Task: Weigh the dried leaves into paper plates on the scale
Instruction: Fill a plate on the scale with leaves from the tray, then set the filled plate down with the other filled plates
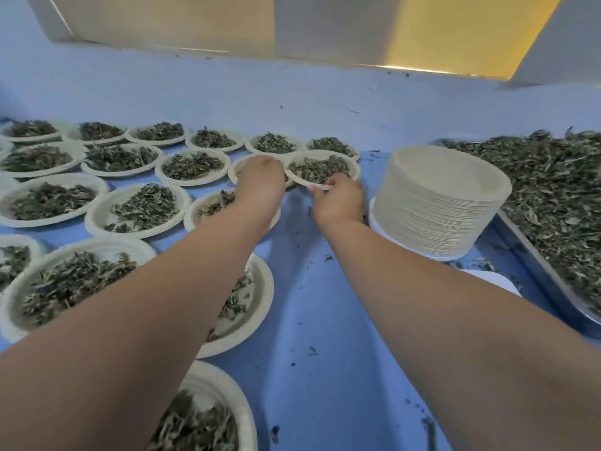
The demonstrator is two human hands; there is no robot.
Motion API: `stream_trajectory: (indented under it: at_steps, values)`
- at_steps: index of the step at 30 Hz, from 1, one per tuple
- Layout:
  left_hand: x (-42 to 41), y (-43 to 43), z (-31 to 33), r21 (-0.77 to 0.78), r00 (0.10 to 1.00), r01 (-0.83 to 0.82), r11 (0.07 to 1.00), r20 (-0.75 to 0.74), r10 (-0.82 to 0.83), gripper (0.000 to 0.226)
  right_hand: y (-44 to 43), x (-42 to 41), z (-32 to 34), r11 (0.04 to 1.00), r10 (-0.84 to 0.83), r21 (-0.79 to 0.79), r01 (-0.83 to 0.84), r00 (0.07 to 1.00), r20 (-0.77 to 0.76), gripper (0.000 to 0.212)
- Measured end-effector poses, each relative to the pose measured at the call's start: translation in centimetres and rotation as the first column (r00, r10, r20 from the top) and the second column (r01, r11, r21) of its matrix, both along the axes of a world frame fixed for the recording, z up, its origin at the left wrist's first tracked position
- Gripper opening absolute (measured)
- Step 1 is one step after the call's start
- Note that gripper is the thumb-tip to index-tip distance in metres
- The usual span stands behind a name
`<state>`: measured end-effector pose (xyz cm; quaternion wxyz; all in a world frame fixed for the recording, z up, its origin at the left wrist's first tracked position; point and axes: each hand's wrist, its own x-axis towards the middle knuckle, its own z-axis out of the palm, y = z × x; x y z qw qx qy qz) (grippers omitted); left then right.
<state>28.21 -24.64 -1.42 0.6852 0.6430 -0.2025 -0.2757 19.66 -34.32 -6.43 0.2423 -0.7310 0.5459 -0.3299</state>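
left of the plate stack [439,203]: filled plate [320,169], near rim pinched in my right hand [340,200]
left hand [260,182]: farther left, grip i cannot tell
step: probably parking a weighed portion
next: fresh plate, more dried leaves [553,203] from right of the stack

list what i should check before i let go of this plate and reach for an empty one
1. Filled plate flat on the table: cannot tell; right hand pinches its near rim.
2. Gap to neighbouring plate: cannot tell; left hand covers it.
3. Leaves inside the rim: ok.
4. Stack of empty plates beside right hand: ok.
5. Tray holds dried leaves: ok.
6. Scale free: cannot tell; white base under stack.
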Motion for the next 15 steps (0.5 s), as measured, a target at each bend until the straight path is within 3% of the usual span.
stream_trajectory:
  at_steps: [4,7,9,11,15]
  values:
    - [0.0,-0.4,-0.9,0.054,0.997,0.068,0.996,0.021,-0.069,0.04,-1.5,0.7,-1.3,0.996,-0.075,0.042,0.079,0.993,-0.094,0.043]
    - [0.8,-0.5,-1.0,0.114,0.983,0.098,0.989,0.145,-0.114,0.042,-2.5,1.0,-1.5,0.994,-0.097,0.032,0.103,0.983,-0.154,0.044]
    - [1.1,-0.4,-1.3,0.127,0.977,0.104,0.986,0.174,-0.125,0.031,-3.0,1.2,-1.4,0.99,-0.116,0.054,0.127,0.978,-0.174,0.046]
    - [1.6,-0.5,-1.8,0.115,0.978,0.131,0.985,0.149,-0.148,0.022,-3.3,1.2,-1.5,0.987,-0.133,0.068,0.149,0.972,-0.192,0.049]
    - [1.6,-0.2,-2.0,0.079,0.977,0.153,0.985,0.137,-0.163,0.032,-3.5,1.1,-1.8,0.98,-0.152,0.076,0.183,0.943,-0.297,0.054]
